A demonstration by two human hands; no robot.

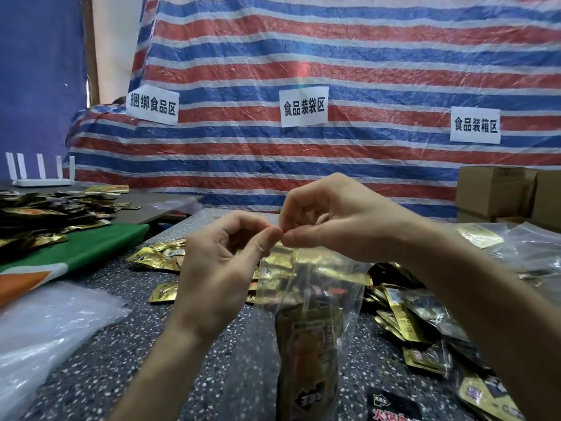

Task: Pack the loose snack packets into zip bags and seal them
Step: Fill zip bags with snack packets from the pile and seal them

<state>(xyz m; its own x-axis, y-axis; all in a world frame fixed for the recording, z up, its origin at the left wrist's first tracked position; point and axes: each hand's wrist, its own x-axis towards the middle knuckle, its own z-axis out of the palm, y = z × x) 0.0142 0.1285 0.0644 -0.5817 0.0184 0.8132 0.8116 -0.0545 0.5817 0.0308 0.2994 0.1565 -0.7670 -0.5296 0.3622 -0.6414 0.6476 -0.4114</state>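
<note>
Head view: clear plastic zip bag (321, 284), gold foil snack packet (306, 360) inside, hangs over speckled grey worktop (121, 344); left hand (224, 268) and right hand (343, 220) each in narrow grip, pinching bag's mouth; sealing likely in hand; next, press along whole zip.

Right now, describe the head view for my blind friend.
The left hand and right hand pinch the top of a clear zip bag holding snack packets over a speckled table. Loose gold packets lie around; a striped tarp hangs behind.
</note>
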